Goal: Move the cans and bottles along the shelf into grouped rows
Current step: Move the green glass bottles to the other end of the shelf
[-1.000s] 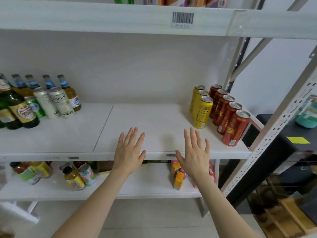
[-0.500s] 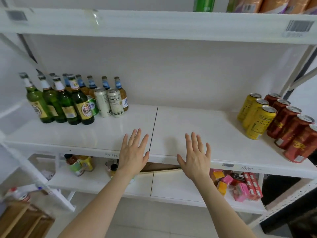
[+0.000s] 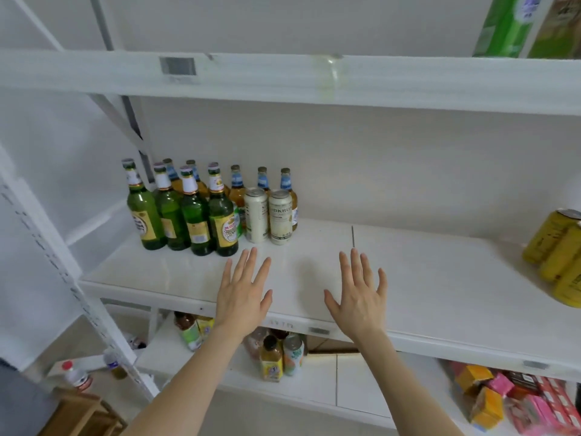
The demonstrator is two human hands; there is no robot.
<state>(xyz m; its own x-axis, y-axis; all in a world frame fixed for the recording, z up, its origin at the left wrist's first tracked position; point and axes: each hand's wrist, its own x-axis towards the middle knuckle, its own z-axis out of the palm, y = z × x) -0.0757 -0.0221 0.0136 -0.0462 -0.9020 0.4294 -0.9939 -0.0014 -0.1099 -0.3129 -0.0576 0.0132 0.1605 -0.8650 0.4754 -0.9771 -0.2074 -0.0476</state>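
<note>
On the white middle shelf (image 3: pixel 440 278), several green glass bottles (image 3: pixel 182 215) stand in a front row at the left. Behind them is a row of amber bottles with blue neck labels (image 3: pixel 262 180). Two white cans (image 3: pixel 268 217) stand side by side just right of the green bottles. Yellow cans (image 3: pixel 559 253) stand at the shelf's far right edge, partly cut off. My left hand (image 3: pixel 243 294) hovers flat with spread fingers just in front of the white cans. My right hand (image 3: pixel 358 297), also flat and empty, hovers over the shelf's bare middle.
A shelf above (image 3: pixel 283 77) overhangs the bottles, with green packaging (image 3: pixel 506 26) on it at top right. The lower shelf holds small juice bottles and cans (image 3: pixel 279 357) and pink and orange boxes (image 3: pixel 509 398). A perforated upright post (image 3: pixel 56 262) runs down the left.
The view has swung left: the bottles and white cans came toward the centre, and the red cans left the frame. Both hands stayed flat and empty, now nearer the white cans.
</note>
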